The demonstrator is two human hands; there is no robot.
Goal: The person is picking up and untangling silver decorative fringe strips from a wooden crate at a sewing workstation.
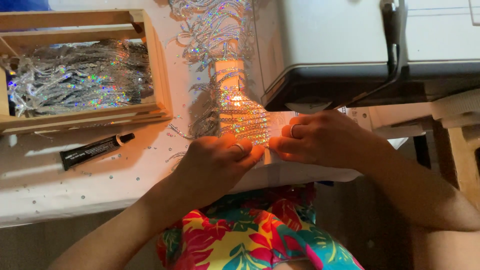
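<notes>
Pressing down together at the front edge of the white tabletop (75,185), both hands meet over a strip of pale fabric covered in rows of iridescent silver sequin fringe (240,107). I see my left hand (220,162) curled, ring on one finger, its fingertips bearing on the near end of the strip; the fingers are drawn together on the material, though I cannot tell whether they pinch it or only press it flat. My right hand (320,137), also ringed, lies just beside it, knuckles up, fingers bent and closed onto the same end of the strip, the tips of both hands almost touching. The strip runs away from me up the table, lit warm orange by a lamp near its middle, and passes beside the grey-and-white sewing machine body (345,50) that overhangs the right hand.

Left of the strip, well apart from the hands, a black squeeze tube with a black cap (95,150) lies tilted on the tabletop. Beyond it sits a shallow light wooden crate (160,65) holding a heap of the same glittering silver fringe (80,75). Loose sequins dot the table. Below the hands, bright floral-print cloth in red, yellow and teal (250,235) covers my lap.
</notes>
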